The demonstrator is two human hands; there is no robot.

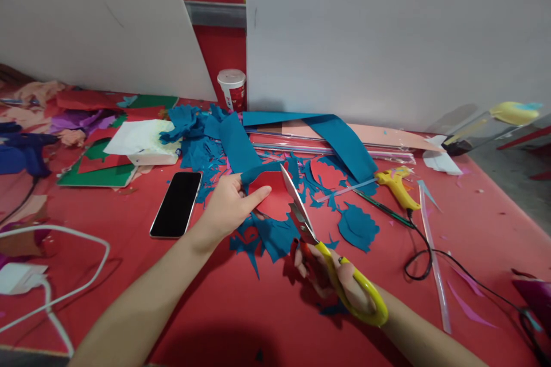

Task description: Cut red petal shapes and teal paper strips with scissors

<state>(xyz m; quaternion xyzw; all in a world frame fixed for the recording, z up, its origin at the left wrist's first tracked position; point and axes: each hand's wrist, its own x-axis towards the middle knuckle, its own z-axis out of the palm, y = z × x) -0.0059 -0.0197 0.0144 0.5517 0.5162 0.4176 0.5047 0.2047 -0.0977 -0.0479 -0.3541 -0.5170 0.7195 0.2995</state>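
Observation:
Pinched between the thumb and fingers of my left hand (228,206) is a rounded piece of red paper (278,196), with teal paper (257,172) against its upper edge. My right hand (317,275) is closed round the yellow handles of a pair of scissors (340,275). The scissor blades are apart and point up and away, at the right edge of the red piece. Whether they touch the paper I cannot tell. Teal scraps (275,238) lie under and around both hands. A teal cutout with a scalloped edge (358,228) rests to their right.
A phone (177,205) lies left of my left hand. On the right are a yellow glue gun (398,186) and its looping black cord (424,278). A lidded cup (232,90) stands at the back by the white panels. A white cable (103,258) crosses the left side.

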